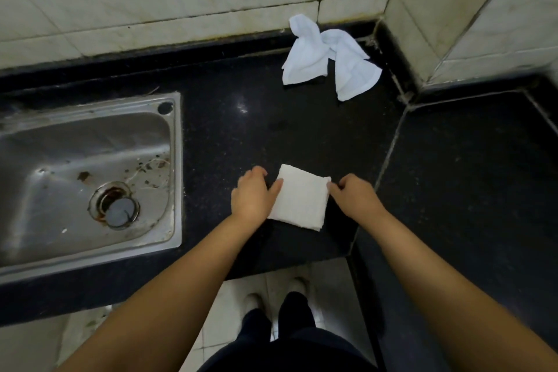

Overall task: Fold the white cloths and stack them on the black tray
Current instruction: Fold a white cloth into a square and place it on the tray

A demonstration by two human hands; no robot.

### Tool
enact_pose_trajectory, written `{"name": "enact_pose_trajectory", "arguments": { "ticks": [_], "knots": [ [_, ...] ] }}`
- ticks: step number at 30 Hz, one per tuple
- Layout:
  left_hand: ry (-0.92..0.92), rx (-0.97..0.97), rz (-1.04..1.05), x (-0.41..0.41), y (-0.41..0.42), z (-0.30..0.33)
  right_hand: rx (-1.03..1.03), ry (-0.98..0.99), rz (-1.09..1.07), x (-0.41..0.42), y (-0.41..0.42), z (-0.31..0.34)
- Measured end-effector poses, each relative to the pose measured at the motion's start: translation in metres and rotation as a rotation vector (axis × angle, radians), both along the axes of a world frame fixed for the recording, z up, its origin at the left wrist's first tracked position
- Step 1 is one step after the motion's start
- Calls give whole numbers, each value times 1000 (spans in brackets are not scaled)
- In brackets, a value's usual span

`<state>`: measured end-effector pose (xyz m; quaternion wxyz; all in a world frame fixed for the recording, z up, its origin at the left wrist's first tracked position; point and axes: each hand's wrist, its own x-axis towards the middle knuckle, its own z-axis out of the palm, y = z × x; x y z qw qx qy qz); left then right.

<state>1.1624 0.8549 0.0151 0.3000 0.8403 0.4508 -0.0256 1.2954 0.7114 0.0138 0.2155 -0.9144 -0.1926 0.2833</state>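
Logged on black polished stone counter (302,130): 2 white cloths, viz. 1 folded white square cloth (300,198) nr front edge, touched at left side by left hand (253,195), fingers curled, and pinched at right corner by right hand (354,195), plus 1 crumpled white terry cloth (329,56) by tiled wall; 1 stainless-steel sink (87,175) at left.

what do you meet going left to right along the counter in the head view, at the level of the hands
sink → left hand → folded white cloth → right hand → counter seam
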Motion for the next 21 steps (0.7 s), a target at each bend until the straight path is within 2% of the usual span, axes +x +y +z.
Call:
{"name": "enact_pose_trajectory", "arguments": {
  "ticks": [2, 4, 13, 16, 19, 21],
  "knots": [
    [221, -26, -48, 12, 3, -5, -72, 5, -14, -17, 7, -3],
    [284, -11, -119, 18, 0, -10, -133, -40, -20, -27, 14, -6],
    [-28, -184, -21, 4, 0, -15, -169, -104, -72, -41, 18, -7],
    [-211, -336, 25, -3, 2, -4, 46, -18, -218, -49, 12, 0],
    [-345, -576, 51, -11, 6, 12, 367, 246, -497, -54, 2, 14],
    [-354, -684, 3, -15, 7, 24, 553, 422, -650, -60, -10, 25]
  ]
}}
